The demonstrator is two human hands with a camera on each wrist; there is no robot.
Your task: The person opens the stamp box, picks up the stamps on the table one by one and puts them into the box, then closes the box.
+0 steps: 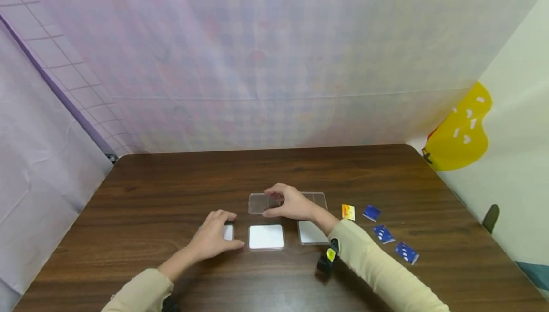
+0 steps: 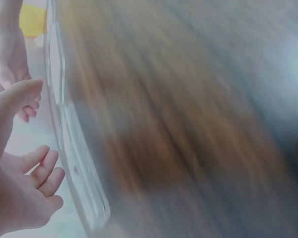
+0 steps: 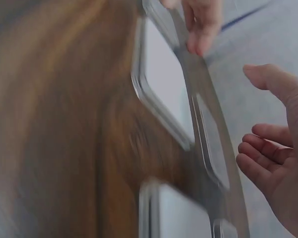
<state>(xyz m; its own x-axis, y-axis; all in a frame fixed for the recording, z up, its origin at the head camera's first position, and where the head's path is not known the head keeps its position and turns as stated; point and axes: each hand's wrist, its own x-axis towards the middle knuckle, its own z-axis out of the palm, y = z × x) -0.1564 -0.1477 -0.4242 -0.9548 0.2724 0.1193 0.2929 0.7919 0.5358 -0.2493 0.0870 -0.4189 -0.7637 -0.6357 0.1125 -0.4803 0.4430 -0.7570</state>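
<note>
A row of flat clear-edged cases with white faces lies on the table: a middle case (image 1: 266,236), a right case (image 1: 312,233) partly behind the right forearm, and a left case (image 1: 229,232) mostly covered by my left hand (image 1: 212,236). That hand hovers over its case, thumb and fingers apart; in the left wrist view the fingers are loosely bent around nothing. Behind the row lie a transparent flat piece (image 1: 258,204) and another transparent piece (image 1: 316,199). My right hand (image 1: 291,203) is above and between these, thumb apart from loosely bent fingers, holding nothing in the right wrist view.
To the right lie a small orange-and-yellow card (image 1: 348,212) and several small blue cards (image 1: 383,234). The dark wooden table (image 1: 171,183) meets a pale curtain (image 1: 257,64) at the back. A black wrist camera (image 1: 327,262) hangs below the right sleeve.
</note>
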